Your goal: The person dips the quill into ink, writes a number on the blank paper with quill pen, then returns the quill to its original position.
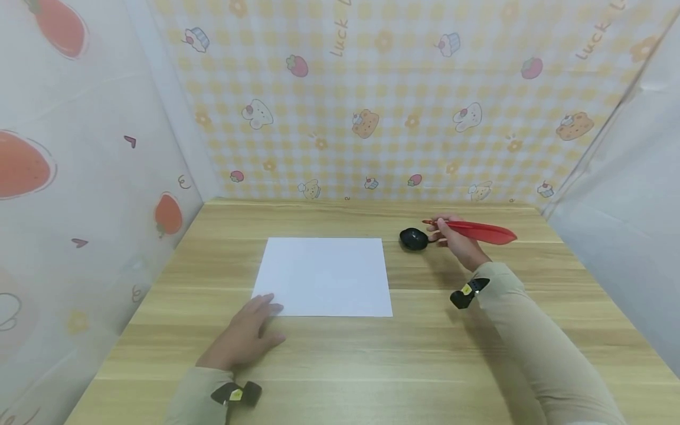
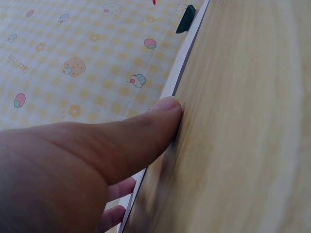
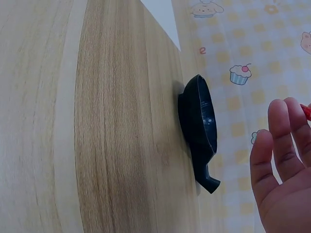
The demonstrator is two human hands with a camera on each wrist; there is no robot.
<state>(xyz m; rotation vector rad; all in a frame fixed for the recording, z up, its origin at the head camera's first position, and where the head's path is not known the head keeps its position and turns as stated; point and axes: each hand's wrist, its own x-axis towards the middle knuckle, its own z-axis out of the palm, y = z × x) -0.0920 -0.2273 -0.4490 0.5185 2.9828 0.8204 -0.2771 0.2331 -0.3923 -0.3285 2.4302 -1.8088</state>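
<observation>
From my seat, the head camera shows a black handled dish (image 1: 414,239) between the white sheet (image 1: 334,277) and my right hand (image 1: 453,241), apart from the sheet's right edge. Its handle points at my fingers; the right wrist view shows a gap there. That hand pinches a red feather pen (image 1: 480,232) above the tabletop (image 1: 340,360), nib end leftward toward the space behind the dish, vane trailing right over the wrist. My left hand (image 1: 247,333) is spread, fingertips on the sheet's near left corner, thumb out beyond its near edge.

A black wrist camera (image 1: 236,394) sits at the left cuff, another at the right. Behind the tabletop hangs a yellow checked backdrop (image 1: 414,88) with cakes and strawberries; a fruit-print cloth (image 1: 95,118) flanks the left, a pale cloth (image 1: 627,153) the right.
</observation>
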